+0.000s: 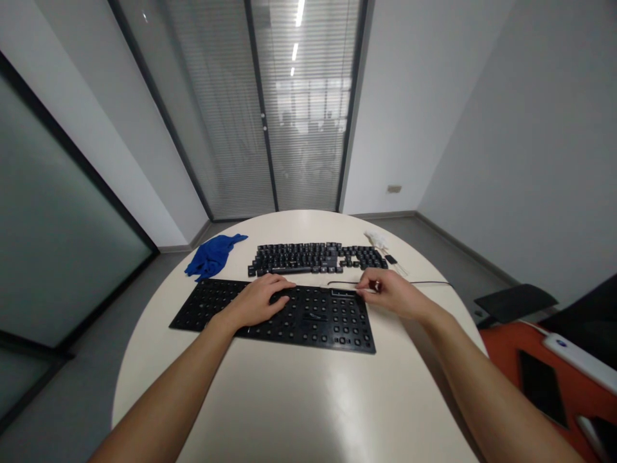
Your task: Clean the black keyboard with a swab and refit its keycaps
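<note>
A black keyboard base [314, 326] without its keycaps lies slightly askew on the round table. My left hand [260, 299] rests on its upper middle, fingers apart, palm down. At the base's upper right corner, beside a small rectangular panel [342, 293], my right hand [388, 292] is closed in a pinch. What its fingertips hold, if anything, is too small to make out. Behind the base, loose black keycaps [294, 257] are laid out in keyboard order. A thin black cable [429, 282] runs along the table behind my right hand.
A crumpled blue cloth [214, 254] lies at the table's left. White tufts [376, 240], thin sticks and a small black piece [391, 259] are at the back right. Beyond the table [308, 399], an orange seat [511, 354] at right carries a power strip [581, 360] and a dark phone-like slab [542, 388].
</note>
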